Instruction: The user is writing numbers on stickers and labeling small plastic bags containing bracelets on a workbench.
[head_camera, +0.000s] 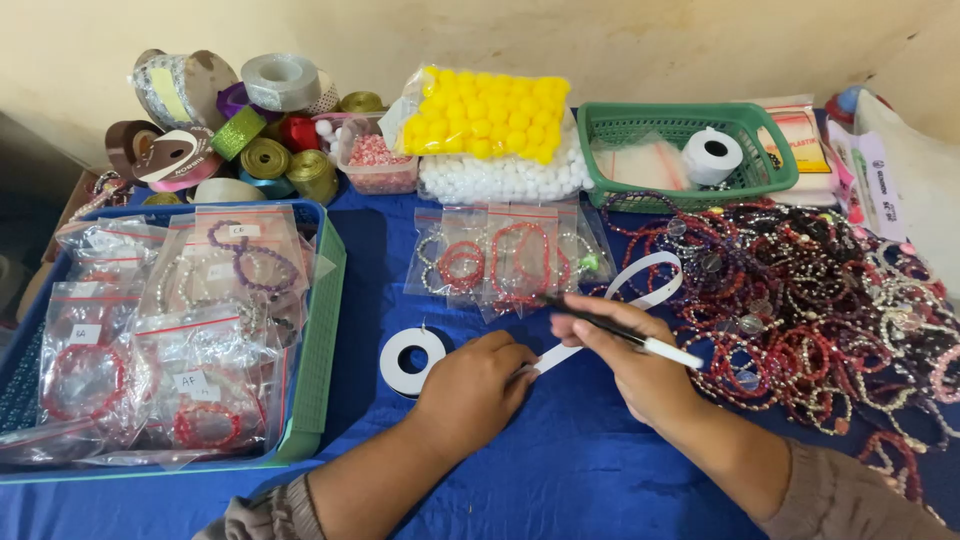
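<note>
Pinching a pen (625, 335), the right hand (640, 372) writes; left hand (472, 385) fingers press white tape (640, 285) flat.

- I see a long, narrow white paper strip (640, 283) lying on the blue cloth; one end is pinned flat near the middle, and the rest curls up into a loop toward the bagged bracelets.
- I see a slim pen with a black cap end and white barrel (620, 333), held slanted above the strip, its white end pointing right.
- I see a flat white tape roll with a dark round core (412, 358) lying on the cloth just left of the strip's pinned end.
</note>
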